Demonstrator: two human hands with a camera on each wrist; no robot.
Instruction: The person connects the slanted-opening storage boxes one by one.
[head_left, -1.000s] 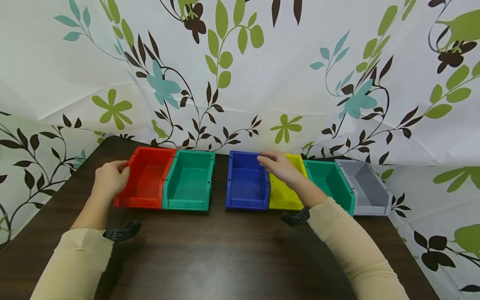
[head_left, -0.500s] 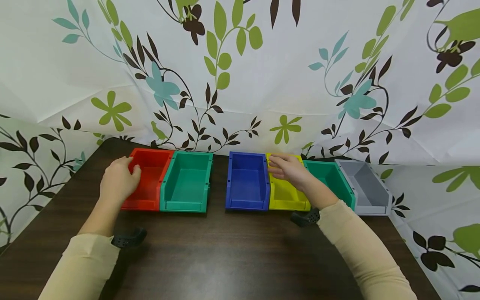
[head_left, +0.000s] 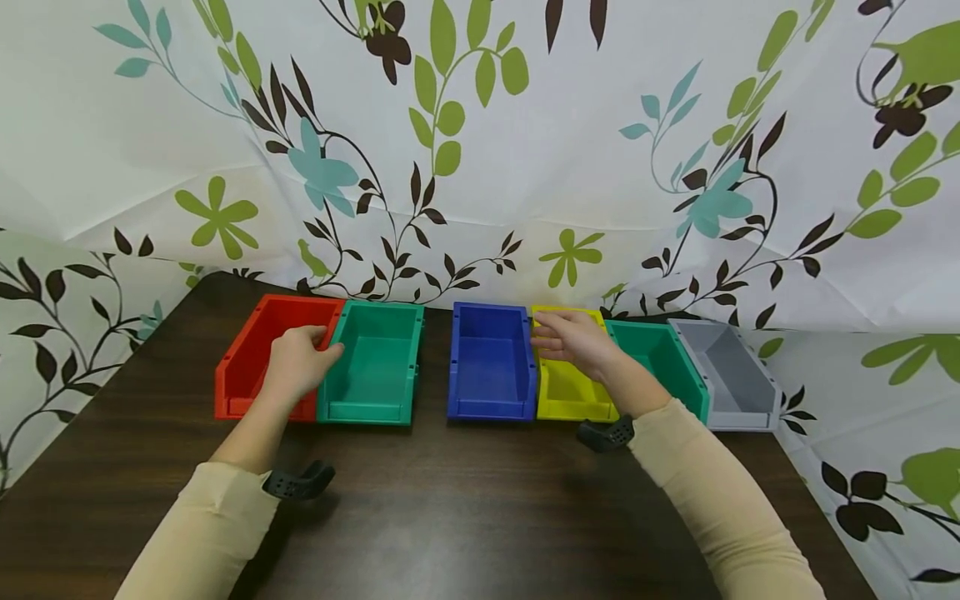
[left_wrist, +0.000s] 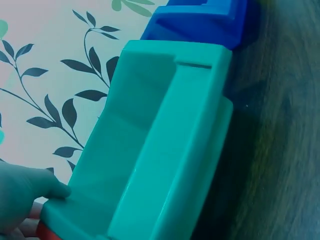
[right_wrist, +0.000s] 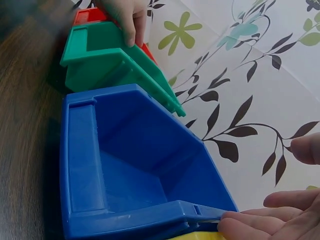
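Observation:
My left hand (head_left: 295,362) is at the boundary between the red bin (head_left: 300,310) and the left green bin (head_left: 378,354). In the left wrist view its thumb (left_wrist: 59,190) lies on the green bin's side wall, with the other fingers curled on the red side. It grips that wall. Over the yellow bin (head_left: 573,392), my right hand (head_left: 577,340) is held with its fingers extended and nothing in them. Its fingertips (right_wrist: 232,222) are right by the side wall of the blue bin (head_left: 491,354).
To the right stand another green bin (head_left: 663,358) and a grey bin (head_left: 731,375). A narrow gap lies between the left green and blue bins. All stand along the back of a dark wooden table (head_left: 435,517), before a patterned cloth (head_left: 480,208).
My left hand has moved right, from the red bin's outer left side to its boundary with the green bin. My right hand has shifted slightly right, away from the blue bin's edge.

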